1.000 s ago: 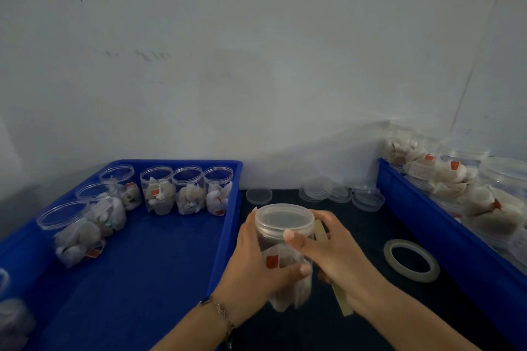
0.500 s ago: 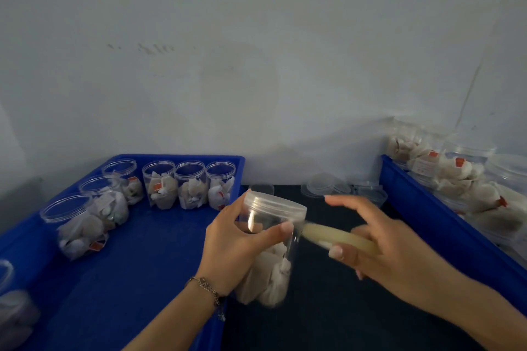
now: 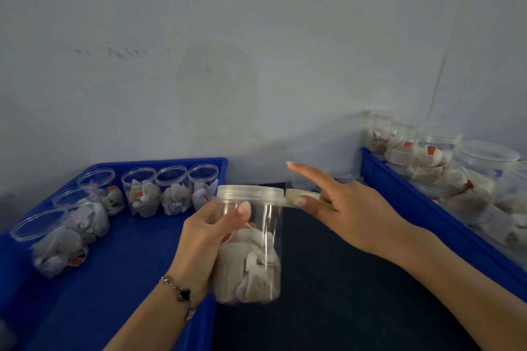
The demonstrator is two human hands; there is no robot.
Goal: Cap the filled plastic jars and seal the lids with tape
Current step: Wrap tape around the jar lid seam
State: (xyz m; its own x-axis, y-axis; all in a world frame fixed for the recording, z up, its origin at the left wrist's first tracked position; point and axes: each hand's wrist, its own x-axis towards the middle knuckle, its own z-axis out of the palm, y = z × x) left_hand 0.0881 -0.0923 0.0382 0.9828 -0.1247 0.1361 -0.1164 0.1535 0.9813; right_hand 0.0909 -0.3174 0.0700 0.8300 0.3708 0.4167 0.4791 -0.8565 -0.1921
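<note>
The left hand (image 3: pixel 204 232) gripped the capped jar (image 3: pixel 248 242), held above the tabletop (image 3: pixel 342 308). The right hand (image 3: pixel 346 208) seemingly pinched tape (image 3: pixel 301 195) at the lid (image 3: pixel 251 195). Sealing had begun; next, wrapping the tape around the seam.

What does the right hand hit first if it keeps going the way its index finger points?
Probably nothing near: the right hand points its index finger up-left, above the jar lid and toward the wall. The wall looks first in line, though depth is unclear.
</note>
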